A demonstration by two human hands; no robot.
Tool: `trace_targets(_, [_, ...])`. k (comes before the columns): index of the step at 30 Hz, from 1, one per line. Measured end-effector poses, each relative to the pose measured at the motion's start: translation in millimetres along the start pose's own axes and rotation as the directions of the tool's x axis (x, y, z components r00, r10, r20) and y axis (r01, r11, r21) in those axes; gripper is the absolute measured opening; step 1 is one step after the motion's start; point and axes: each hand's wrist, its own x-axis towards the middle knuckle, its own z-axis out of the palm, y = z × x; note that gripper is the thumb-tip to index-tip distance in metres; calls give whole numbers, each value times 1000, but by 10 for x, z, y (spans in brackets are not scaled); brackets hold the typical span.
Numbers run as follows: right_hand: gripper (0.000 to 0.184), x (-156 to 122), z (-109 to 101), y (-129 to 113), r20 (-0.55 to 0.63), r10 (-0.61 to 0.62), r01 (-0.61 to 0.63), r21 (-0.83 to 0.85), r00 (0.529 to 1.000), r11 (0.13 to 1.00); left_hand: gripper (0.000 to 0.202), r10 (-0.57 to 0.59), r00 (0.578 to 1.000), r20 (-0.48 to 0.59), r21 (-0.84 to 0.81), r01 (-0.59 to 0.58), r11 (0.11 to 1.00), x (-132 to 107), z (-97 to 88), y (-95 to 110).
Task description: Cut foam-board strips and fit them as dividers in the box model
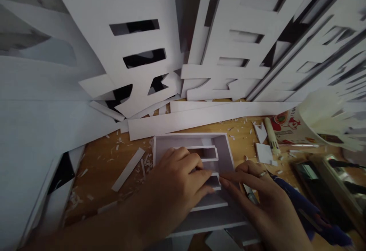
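Note:
A white foam-board model (pixel 220 138), box-like with raised edges and small rectangular frames inside, lies on the wooden table. My left hand (pixel 183 175) reaches across it, fingers bent around the middle small frame (pixel 215 181), index finger and thumb at its upper and lower edges. At the right end of that frame, my right hand (pixel 254 186), with a ring on one finger, pinches a narrow white strip between thumb and index finger. Above the left hand sits another small rectangular frame (pixel 211 153). A blue tool (pixel 297 205), probably a glue gun, lies partly behind my right hand.
Large white boards with window cut-outs (pixel 243 37) stand along the back. A long white strip (pixel 183 119) lies before them. Scraps (pixel 128 169) litter the wooden table (pixel 97 163). At right are a paper cup (pixel 300 125), a pale stick-like tube (pixel 271 133) and a dark device (pixel 314 182).

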Motion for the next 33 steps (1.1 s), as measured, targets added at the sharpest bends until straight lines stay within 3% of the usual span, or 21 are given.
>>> trace_targets(8, [15,-31,73,-38,-77,8,-5,41,997,999,26,-5,1000,-12,-18,5,1000,-24,4,-4])
trace_targets(23, [23,-12,85,-51,-72,27,-23,50,997,998,25,-31,1000,-1,-27,31,999,-29,39,-25])
trace_targets(28, [25,-18,123,-45,-111,14,-12,21,994,1000,35,30,997,-72,19,-29,999,-55,5,-23])
trace_targets(31, [24,-37,107,-14,-76,-9,9,-3,997,1000,21,143,987,-76,117,-134,984,-90,-27,92])
trace_targets(33, [21,-50,105,18,-44,-42,41,-14,998,999,11,120,990,-67,150,-109,983,-109,-50,213])
